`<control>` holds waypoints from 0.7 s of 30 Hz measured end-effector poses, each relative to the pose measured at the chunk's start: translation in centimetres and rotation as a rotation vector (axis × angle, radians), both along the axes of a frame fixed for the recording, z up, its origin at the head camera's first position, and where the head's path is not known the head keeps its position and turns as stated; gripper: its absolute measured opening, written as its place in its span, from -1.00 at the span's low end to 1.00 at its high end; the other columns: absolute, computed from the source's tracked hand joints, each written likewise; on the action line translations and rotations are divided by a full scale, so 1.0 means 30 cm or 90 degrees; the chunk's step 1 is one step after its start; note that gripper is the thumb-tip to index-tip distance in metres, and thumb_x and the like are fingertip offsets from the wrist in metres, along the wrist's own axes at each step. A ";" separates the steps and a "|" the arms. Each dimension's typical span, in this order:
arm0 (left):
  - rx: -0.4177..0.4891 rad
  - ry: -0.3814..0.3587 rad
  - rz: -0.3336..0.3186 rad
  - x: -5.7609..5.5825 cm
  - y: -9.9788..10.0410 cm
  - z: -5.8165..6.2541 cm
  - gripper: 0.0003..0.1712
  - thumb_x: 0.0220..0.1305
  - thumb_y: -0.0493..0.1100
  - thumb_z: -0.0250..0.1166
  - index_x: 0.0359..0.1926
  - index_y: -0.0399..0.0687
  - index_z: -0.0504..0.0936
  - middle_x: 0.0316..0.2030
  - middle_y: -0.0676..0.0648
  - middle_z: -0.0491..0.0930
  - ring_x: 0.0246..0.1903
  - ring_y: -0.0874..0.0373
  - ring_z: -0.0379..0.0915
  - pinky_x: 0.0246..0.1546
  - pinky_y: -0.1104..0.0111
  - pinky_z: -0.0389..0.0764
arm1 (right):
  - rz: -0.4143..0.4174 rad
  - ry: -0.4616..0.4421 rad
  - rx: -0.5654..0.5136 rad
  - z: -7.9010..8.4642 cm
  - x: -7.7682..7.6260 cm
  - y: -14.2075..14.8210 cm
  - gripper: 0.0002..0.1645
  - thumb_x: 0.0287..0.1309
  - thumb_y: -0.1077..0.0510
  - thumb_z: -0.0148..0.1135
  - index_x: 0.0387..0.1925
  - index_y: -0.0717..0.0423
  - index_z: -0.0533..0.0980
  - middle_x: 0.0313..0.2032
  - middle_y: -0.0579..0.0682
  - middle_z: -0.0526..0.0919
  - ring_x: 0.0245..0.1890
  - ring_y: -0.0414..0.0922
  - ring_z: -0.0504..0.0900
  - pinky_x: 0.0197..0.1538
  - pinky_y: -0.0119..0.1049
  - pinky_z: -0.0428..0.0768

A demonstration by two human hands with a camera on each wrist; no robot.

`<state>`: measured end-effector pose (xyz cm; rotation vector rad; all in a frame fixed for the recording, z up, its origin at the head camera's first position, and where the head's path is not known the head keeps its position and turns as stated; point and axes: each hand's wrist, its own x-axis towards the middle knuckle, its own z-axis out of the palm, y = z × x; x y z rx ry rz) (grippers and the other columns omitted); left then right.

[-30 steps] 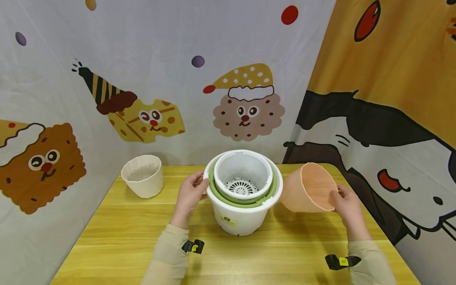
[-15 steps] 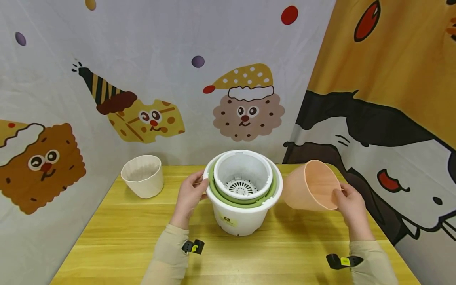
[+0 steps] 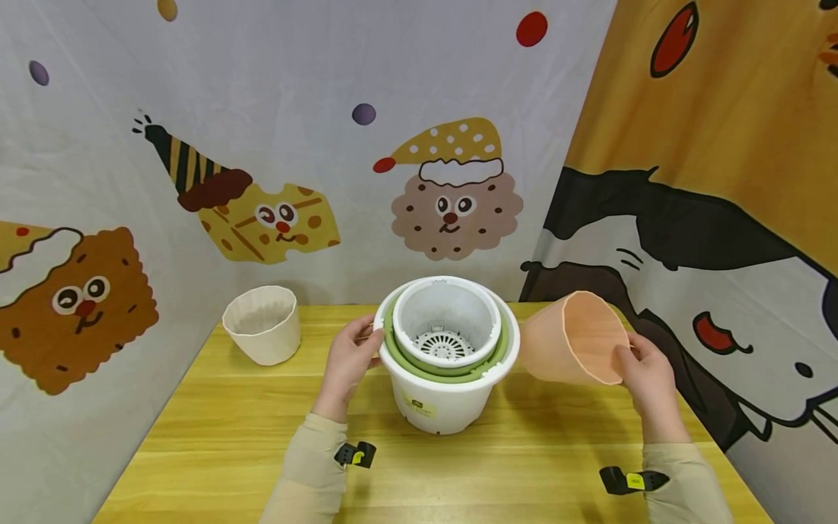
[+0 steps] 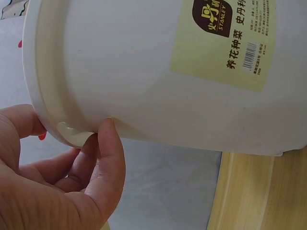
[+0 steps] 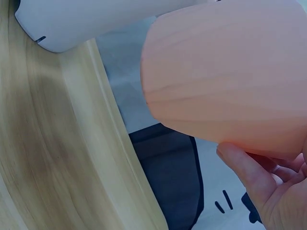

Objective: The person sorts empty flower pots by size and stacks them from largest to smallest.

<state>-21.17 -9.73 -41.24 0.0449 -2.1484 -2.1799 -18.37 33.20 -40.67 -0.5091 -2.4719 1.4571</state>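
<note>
A large white flowerpot (image 3: 440, 402) stands mid-table with a green pot (image 3: 452, 376) and a smaller white pot (image 3: 447, 306) nested inside it. The innermost one has a slotted bottom. My left hand (image 3: 345, 364) pinches the big pot's rim at its left side; the left wrist view shows thumb and fingers on that rim (image 4: 31, 57) and a printed label on the wall. To the right, my right hand (image 3: 647, 378) grips the rim of a peach-coloured flowerpot (image 3: 543, 349), which is tilted with its mouth toward the right. In the right wrist view its side (image 5: 225, 72) appears above the fingers.
A cream faceted pot (image 3: 267, 338) stands at the table's back left. The wooden table (image 3: 419, 480) ends at the back against a curtain (image 3: 314, 58) printed with cartoon figures.
My right hand has raised the peach flowerpot slightly and shifted it a little to the right. The left hand and the nested pots have stayed in place.
</note>
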 end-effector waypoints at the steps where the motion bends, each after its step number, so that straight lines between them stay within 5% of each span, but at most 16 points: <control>1: 0.000 0.000 -0.001 0.000 0.000 0.000 -0.49 0.36 -0.29 0.22 0.29 -0.35 0.45 0.04 -0.34 0.55 -0.21 0.11 0.55 -0.37 0.39 0.69 | -0.001 -0.001 0.000 0.001 0.000 0.001 -0.41 0.46 0.11 -0.14 0.36 0.42 0.26 0.01 0.42 0.48 -0.49 -0.38 0.53 -0.47 -0.47 0.65; 21: -0.006 0.003 -0.003 0.002 -0.001 0.001 -0.49 0.37 -0.28 0.22 0.30 -0.34 0.45 0.04 -0.32 0.55 -0.20 0.09 0.56 -0.34 0.36 0.68 | -0.025 0.024 0.030 0.046 0.007 0.008 -0.39 0.45 0.06 -0.14 0.38 0.33 0.30 0.03 0.35 0.52 -0.49 -0.38 0.52 -0.47 -0.49 0.61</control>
